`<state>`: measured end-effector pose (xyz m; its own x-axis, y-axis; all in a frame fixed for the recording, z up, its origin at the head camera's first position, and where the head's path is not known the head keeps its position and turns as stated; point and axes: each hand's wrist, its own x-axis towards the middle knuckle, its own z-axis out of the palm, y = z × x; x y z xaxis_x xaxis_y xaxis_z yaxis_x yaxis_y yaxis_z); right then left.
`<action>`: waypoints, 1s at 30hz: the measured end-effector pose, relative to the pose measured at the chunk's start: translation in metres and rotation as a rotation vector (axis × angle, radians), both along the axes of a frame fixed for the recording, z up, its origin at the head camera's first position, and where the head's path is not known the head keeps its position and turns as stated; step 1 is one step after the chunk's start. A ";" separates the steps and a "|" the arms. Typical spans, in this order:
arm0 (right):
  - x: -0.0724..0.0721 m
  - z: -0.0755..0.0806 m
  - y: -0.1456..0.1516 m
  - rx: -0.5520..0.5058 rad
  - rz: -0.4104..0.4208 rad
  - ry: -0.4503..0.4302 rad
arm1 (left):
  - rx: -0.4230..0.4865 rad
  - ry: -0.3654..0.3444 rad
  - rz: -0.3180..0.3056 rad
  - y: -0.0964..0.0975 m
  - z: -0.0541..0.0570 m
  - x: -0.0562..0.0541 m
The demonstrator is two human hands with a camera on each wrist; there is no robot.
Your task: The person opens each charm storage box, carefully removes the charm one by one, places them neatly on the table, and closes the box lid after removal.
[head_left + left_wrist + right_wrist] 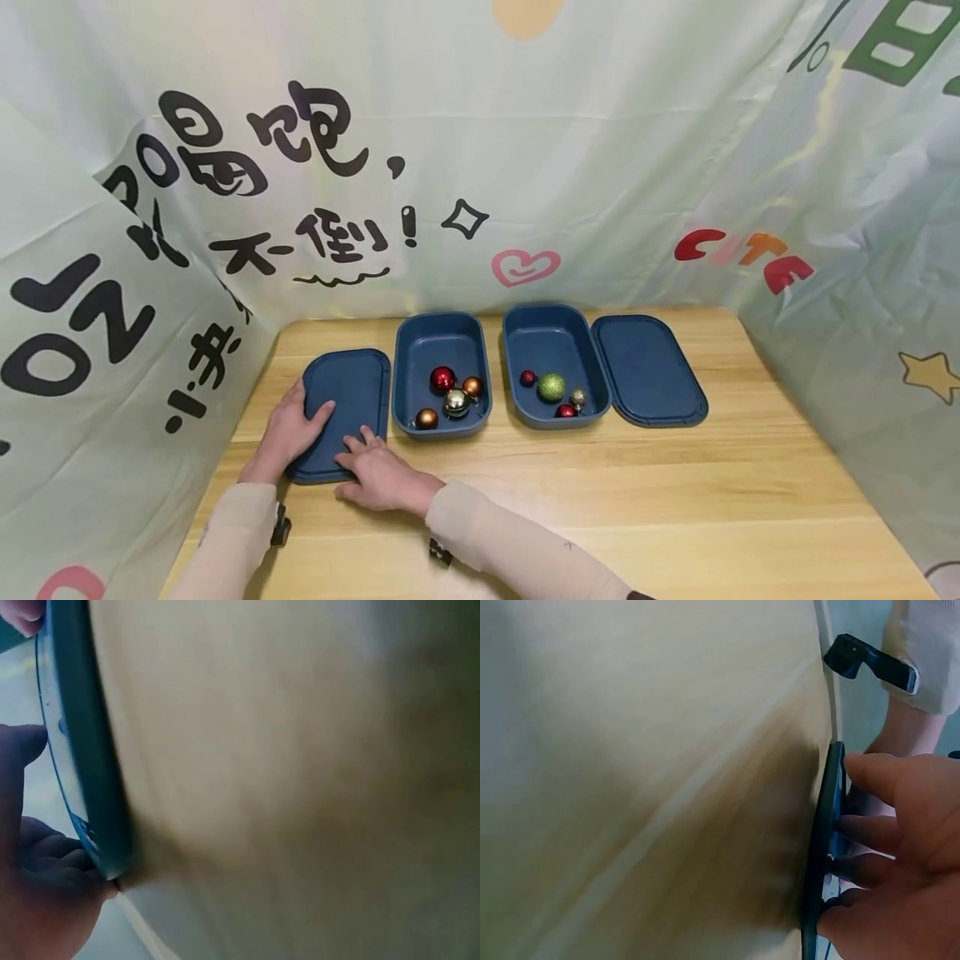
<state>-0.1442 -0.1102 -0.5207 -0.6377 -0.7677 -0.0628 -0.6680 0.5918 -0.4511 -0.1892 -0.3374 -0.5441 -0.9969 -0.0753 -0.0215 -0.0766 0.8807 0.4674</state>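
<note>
A dark blue rectangular lid [347,387] lies at the left of the wooden table. My left hand [287,429] is at its left edge, with fingers along the rim and thumb extended over the top. Across the lower right corner, my right hand [384,475] touches the lid with spread fingers. The left wrist view shows the lid's thick rim [90,750] beside the hand. In the right wrist view, the fingertips meet the lid [823,847]. To the lid's right stands a blue box [438,337] holding several shiny red, copper and gold baubles [456,402].
A second blue box [547,333] contains red, green and gold baubles [551,387]. Against its right side lies another blue lid [648,367]. A printed cloth [600,167] hangs behind the wooden table [675,500] and along both sides.
</note>
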 end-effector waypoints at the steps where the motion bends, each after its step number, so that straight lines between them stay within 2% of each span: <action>1: 0.000 -0.001 0.001 -0.005 0.002 0.010 | -0.011 0.000 -0.017 0.000 0.001 0.000; 5: 0.001 0.000 0.004 -0.021 0.029 0.079 | -0.106 0.028 -0.092 0.003 0.009 0.004; 9: 0.007 0.004 0.006 0.055 0.059 0.172 | -0.235 0.059 -0.170 0.007 0.021 0.014; 13: 0.015 0.006 0.009 0.166 0.074 0.170 | -0.313 0.011 -0.230 0.011 0.025 0.025; 16: 0.019 0.005 0.010 0.218 0.084 0.140 | -0.312 -0.051 -0.249 0.013 0.024 0.029; 20: 0.017 0.004 0.007 0.246 0.086 0.097 | -0.288 -0.117 -0.247 0.013 0.020 0.028; 23: 0.012 0.004 0.005 0.252 0.084 0.082 | -0.283 -0.138 -0.243 0.011 0.017 0.024; 30: 0.001 0.007 -0.003 0.246 0.048 0.079 | -0.276 -0.188 -0.234 0.007 0.020 0.011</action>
